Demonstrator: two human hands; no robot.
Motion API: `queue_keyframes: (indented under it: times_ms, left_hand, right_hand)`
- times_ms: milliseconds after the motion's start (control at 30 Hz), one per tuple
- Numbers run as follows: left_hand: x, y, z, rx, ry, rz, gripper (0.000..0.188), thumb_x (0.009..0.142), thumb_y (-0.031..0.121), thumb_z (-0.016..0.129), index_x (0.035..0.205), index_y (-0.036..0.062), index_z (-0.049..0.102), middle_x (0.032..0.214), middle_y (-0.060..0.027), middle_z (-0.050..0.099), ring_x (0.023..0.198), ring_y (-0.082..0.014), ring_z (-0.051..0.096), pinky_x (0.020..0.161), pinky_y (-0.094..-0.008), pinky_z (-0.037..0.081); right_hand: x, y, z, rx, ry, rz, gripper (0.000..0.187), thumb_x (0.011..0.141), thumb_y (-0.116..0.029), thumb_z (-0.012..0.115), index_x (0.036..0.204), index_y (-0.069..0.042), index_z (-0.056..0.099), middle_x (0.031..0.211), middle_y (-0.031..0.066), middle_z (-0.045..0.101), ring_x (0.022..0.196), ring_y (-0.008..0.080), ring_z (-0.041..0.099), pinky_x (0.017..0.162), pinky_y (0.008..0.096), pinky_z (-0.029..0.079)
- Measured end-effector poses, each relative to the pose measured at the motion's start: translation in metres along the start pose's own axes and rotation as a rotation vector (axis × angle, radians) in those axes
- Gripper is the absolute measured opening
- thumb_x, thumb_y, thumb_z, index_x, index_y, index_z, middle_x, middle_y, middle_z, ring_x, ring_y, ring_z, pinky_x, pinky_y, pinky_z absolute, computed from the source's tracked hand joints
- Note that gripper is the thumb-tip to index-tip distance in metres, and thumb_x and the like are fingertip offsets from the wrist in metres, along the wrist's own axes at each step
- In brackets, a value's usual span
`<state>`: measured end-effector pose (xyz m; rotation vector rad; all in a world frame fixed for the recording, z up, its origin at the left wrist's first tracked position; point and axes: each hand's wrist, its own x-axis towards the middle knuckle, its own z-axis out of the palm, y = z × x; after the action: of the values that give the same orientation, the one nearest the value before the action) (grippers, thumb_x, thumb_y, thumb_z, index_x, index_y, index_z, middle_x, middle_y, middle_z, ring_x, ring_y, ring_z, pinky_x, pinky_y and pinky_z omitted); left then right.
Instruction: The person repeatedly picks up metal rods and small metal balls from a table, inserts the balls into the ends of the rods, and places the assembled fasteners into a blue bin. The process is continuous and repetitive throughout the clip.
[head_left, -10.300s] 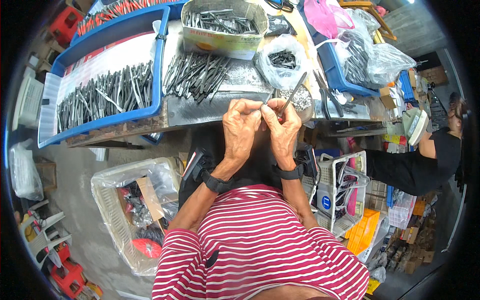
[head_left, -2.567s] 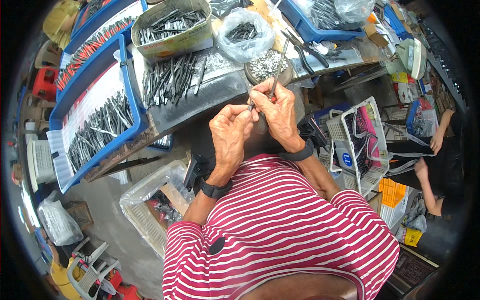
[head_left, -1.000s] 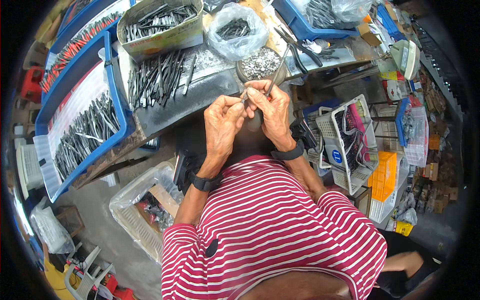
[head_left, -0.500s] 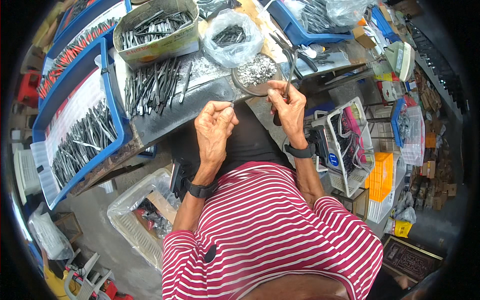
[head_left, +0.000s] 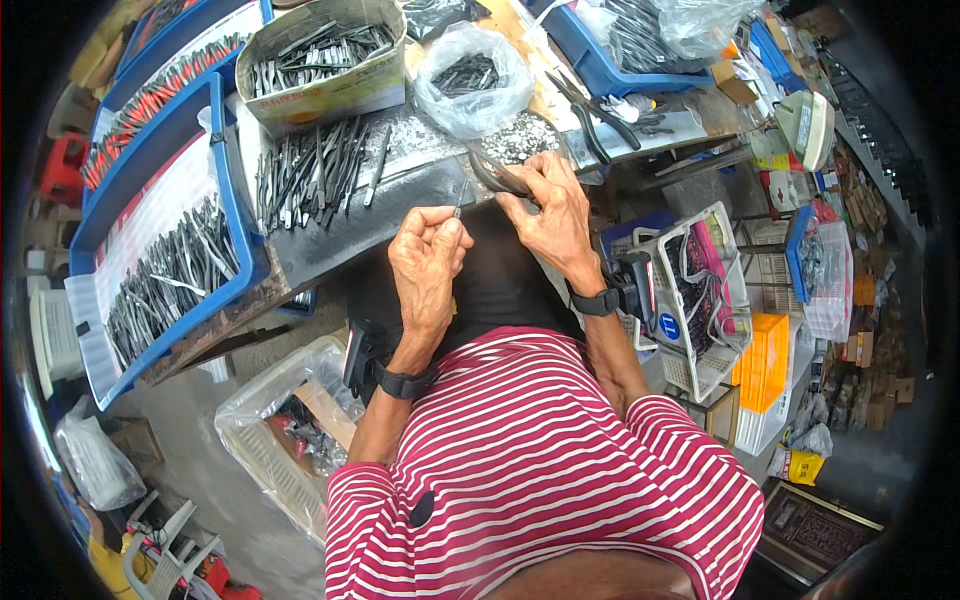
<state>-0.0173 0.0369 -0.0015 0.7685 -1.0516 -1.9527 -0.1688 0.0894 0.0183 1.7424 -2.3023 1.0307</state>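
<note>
My left hand (head_left: 428, 258) is closed in a pinch, with a thin dark pin-like piece (head_left: 459, 207) standing up between thumb and forefinger. To its right, my right hand (head_left: 556, 222) is closed on a dark metal hand tool (head_left: 497, 176) with curved arms; its exact kind is partly hidden by the fingers. The tool points left, toward the pinched piece, with a gap between them. Just beyond it lies a round dish of small white and dark bits (head_left: 524, 136). Both hands are at the bench's near edge, above my lap.
Dark metal strips (head_left: 312, 178) lie in a pile on the bench (head_left: 345, 225). Behind stand a carton of similar strips (head_left: 330, 95) and a clear bag (head_left: 475, 105). Black-handled pliers (head_left: 597, 122) lie at right. Blue trays (head_left: 228, 190) line the left; a white basket (head_left: 690, 365) stands right.
My right hand has moved left and turned, swinging the tool from upright to pointing at the left hand. My left hand has stayed nearly in place. The view has shifted slightly.
</note>
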Motion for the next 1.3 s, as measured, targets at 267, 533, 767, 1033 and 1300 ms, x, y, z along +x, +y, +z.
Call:
queue_keyframes:
  times_ms: [267, 533, 767, 1033, 1300]
  left_hand:
    - [0.000, -0.003, -0.003, 0.031, -0.001, 0.010, 0.013, 0.088, 0.009, 0.054, 0.097, -0.0007, 0.053, 0.071, -0.0043, 0.056, 0.052, -0.0023, 0.041, 0.044, -0.0154, 0.031]
    - [0.001, -0.005, -0.003, 0.004, -0.005, -0.005, 0.012, 0.088, 0.008, 0.054, 0.096, -0.0004, 0.053, 0.071, -0.0043, 0.056, 0.051, -0.0024, 0.040, 0.044, -0.0157, 0.030]
    - [-0.001, -0.003, -0.002, -0.012, -0.018, -0.032, 0.010, 0.087, 0.006, 0.054, 0.094, -0.0002, 0.053, 0.069, -0.0026, 0.055, 0.054, -0.0024, 0.041, 0.047, -0.0159, 0.032]
    - [0.000, -0.004, 0.000, 0.009, -0.025, -0.028, 0.012, 0.088, 0.008, 0.054, 0.096, -0.0013, 0.052, 0.071, -0.0049, 0.056, 0.051, -0.0023, 0.039, 0.043, -0.0156, 0.028]
    - [0.004, -0.007, 0.002, -0.037, -0.047, -0.078, 0.012, 0.088, 0.007, 0.053, 0.096, -0.0014, 0.052, 0.072, -0.0055, 0.057, 0.052, -0.0031, 0.041, 0.043, -0.0155, 0.030]
  right_hand:
    - [0.000, 0.000, 0.001, -0.017, -0.046, 0.013, 0.026, 0.069, -0.013, 0.069, 0.094, -0.007, 0.065, 0.081, 0.0087, 0.050, 0.079, 0.0250, 0.051, 0.071, 0.0348, 0.042]
    - [-0.005, 0.011, -0.002, -0.037, -0.044, 0.022, 0.022, 0.070, -0.012, 0.069, 0.092, -0.008, 0.066, 0.082, 0.0088, 0.049, 0.081, 0.0256, 0.051, 0.070, 0.0361, 0.043]
    - [-0.010, 0.019, -0.003, 0.045, -0.042, 0.027, 0.022, 0.070, -0.007, 0.068, 0.092, -0.005, 0.065, 0.085, 0.0097, 0.052, 0.082, 0.0263, 0.052, 0.073, 0.0357, 0.042]
    - [-0.014, 0.022, -0.001, 0.066, 0.029, -0.045, 0.021, 0.070, -0.004, 0.067, 0.091, -0.003, 0.065, 0.086, 0.0105, 0.054, 0.083, 0.0266, 0.052, 0.073, 0.0356, 0.043]
    - [-0.014, 0.021, 0.000, 0.145, 0.055, -0.001, 0.012, 0.070, 0.000, 0.066, 0.082, 0.001, 0.062, 0.083, 0.0104, 0.055, 0.080, 0.0257, 0.054, 0.070, 0.0342, 0.043]
